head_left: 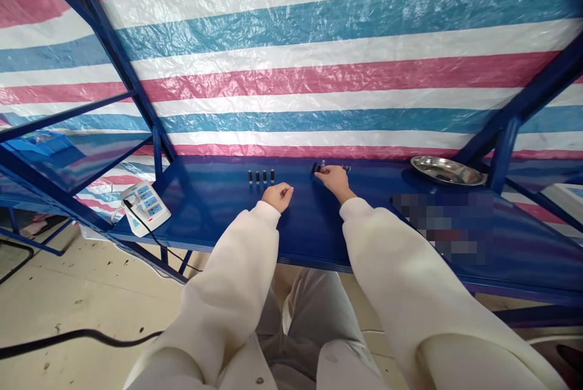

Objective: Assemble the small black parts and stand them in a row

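Note:
Several small dark cylinders (pixel 257 177) with pale ends stand in a row on the blue table (pixel 200 214). My left hand (pixel 278 197) is just in front of the row's right end, its fingers curled together; what they hold, if anything, is too small to make out. Farther right, my right hand (pixel 334 180) pinches at a small dark cylinder (pixel 318 169), beside another dark cylinder (pixel 314 167). Small shiny pieces (pixel 347 168) lie just beyond my right hand, partly hidden by it.
A round metal dish (pixel 449 171) sits at the table's back right. A white power strip (pixel 146 208) with a black cord lies at the left end. Blue frame posts (pixel 503 153) flank the table, and a striped plastic sheet (pixel 319 80) hangs behind. One patch at right is pixelated.

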`<state>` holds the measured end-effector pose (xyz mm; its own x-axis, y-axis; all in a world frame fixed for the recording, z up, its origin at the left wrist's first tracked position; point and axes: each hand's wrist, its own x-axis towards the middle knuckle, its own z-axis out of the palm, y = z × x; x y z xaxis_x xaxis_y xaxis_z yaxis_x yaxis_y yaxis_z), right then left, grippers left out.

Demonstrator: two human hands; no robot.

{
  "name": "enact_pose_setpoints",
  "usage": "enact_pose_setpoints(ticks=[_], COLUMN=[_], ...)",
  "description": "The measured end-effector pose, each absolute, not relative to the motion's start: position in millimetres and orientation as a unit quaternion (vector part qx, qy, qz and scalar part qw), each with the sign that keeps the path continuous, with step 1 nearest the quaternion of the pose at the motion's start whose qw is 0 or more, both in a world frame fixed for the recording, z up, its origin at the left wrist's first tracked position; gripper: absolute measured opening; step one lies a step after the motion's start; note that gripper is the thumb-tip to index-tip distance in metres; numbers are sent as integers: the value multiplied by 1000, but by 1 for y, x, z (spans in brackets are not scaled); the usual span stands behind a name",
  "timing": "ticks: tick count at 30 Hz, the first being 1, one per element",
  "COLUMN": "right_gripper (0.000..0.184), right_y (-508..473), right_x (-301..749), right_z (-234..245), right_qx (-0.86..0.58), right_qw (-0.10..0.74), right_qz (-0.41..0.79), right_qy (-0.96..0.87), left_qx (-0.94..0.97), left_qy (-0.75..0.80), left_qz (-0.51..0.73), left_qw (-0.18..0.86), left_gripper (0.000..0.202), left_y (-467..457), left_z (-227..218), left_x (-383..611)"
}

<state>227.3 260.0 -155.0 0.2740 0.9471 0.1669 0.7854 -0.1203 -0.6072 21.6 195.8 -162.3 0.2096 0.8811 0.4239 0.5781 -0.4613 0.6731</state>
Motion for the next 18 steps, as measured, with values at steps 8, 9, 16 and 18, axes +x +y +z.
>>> enact_pose_setpoints(ticks=[8,9,16,18], right_gripper=[20,20,21,21], right_y=[271,272,272,271], right_x=[222,222,221,220], right_z=[-165,-166,-168,-167], right_qx=[-747,-748,-747,-747], right_qw=[275,274,269,271], right_qz=[126,126,127,128], right_qy=[-592,-592,-594,-594], left_qx=[760,760,760,759], left_qy=[486,486,484,485], left_qz=[390,389,390,389], left_qw=[186,187,192,193], left_gripper=[24,24,24,24], left_y=[193,193,193,193], left_z=[-160,-160,-160,-159], left_x=[22,22,22,22])
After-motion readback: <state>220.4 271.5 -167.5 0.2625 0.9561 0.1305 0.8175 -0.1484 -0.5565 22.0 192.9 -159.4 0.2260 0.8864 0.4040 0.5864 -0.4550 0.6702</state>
